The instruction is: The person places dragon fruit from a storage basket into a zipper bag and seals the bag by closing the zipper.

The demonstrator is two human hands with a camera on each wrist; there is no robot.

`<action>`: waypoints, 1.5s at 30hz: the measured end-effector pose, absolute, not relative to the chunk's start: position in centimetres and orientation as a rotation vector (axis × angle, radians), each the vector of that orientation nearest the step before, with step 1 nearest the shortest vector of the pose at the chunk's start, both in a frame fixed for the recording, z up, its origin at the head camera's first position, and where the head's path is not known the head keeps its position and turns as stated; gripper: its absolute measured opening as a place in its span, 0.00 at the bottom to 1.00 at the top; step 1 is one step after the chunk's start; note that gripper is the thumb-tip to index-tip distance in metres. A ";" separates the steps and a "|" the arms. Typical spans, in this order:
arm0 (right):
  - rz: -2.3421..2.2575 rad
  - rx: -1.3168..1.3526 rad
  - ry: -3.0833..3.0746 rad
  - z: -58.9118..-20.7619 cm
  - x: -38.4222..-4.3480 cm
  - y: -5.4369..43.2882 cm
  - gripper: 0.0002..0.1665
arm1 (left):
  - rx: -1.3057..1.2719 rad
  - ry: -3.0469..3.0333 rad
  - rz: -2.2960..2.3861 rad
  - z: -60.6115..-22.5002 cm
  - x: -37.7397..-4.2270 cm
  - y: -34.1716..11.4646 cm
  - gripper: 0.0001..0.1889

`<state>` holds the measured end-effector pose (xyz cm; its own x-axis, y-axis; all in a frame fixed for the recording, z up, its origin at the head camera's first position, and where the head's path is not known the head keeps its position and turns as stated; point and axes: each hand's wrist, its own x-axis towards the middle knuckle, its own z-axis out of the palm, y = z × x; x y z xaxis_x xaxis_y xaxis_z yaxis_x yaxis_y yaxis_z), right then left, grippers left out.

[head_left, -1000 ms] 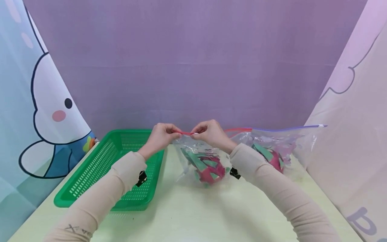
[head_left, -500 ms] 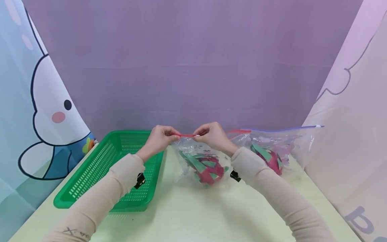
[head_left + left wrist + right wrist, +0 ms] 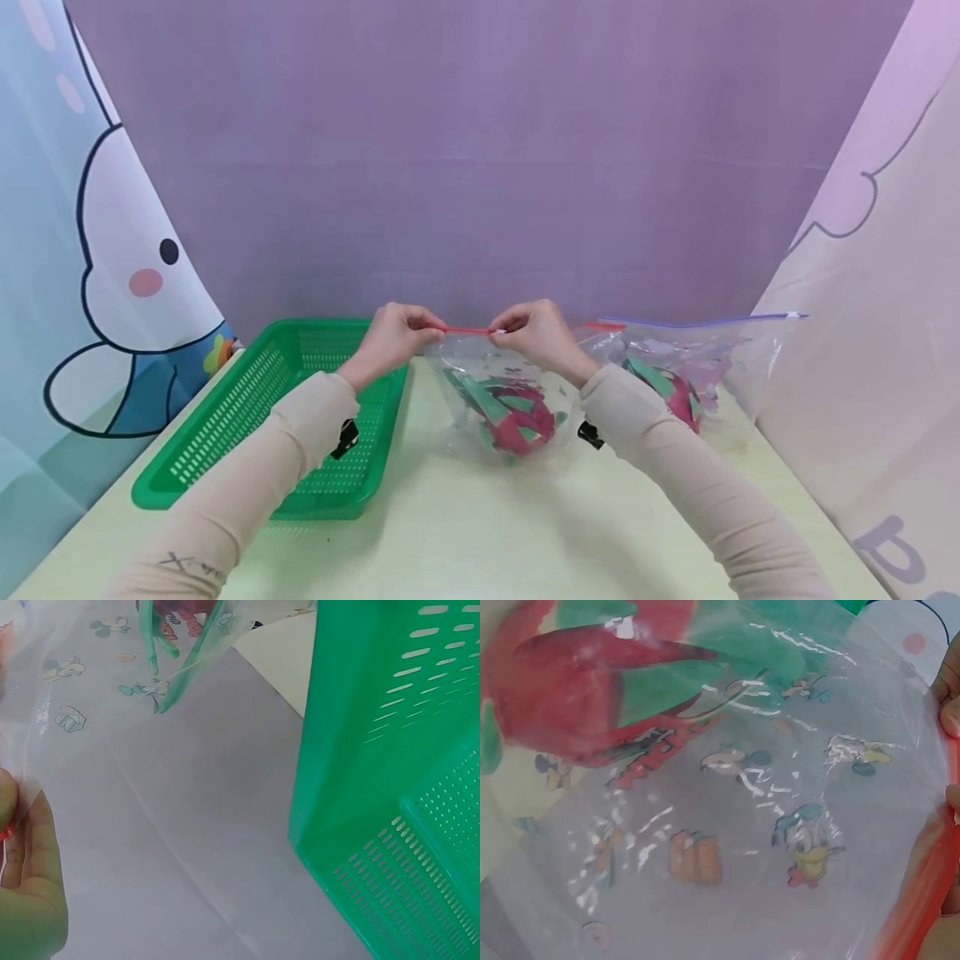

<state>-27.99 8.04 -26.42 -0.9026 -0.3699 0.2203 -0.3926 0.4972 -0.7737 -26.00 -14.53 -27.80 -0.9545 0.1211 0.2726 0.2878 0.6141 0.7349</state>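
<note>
A clear zip bag [image 3: 480,357] printed with small cartoon figures hangs upright by its red zip strip [image 3: 468,331]. Inside it lies a dragon fruit [image 3: 517,425], pink-red with green scales. My left hand [image 3: 392,340] pinches the strip's left end between thumb and fingers, as the left wrist view also shows. Farther right, my right hand [image 3: 543,337] pinches the strip at a small white slider [image 3: 498,332]. The strip between the two hands looks straight and taut. Right of that hand the red edge [image 3: 922,877] lies loose. The right hand partly hides the bag's top.
A green perforated basket [image 3: 322,507] stands on the left of the pale table [image 3: 465,542], under my left forearm. Behind my right forearm, a second clear bag [image 3: 757,354] with a blue zip holds another dragon fruit [image 3: 678,400]. A purple curtain [image 3: 480,167] backs the table.
My right hand has slid a little to the right along the red strip with the slider, widening the gap between the hands. The left hand keeps its pinch at the left end.
</note>
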 end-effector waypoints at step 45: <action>1.269 0.640 -2.765 -26.0 -28.7 11.5 0.05 | -0.337 -2.675 -1.286 -28.0 -26.8 -15.4 0.06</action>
<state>-28.70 11.52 -26.01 -0.9147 -0.3529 0.1968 -0.3793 0.5823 -0.7190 -26.82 -15.37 -28.00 -0.9628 0.1350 0.2343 0.2673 0.6062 0.7491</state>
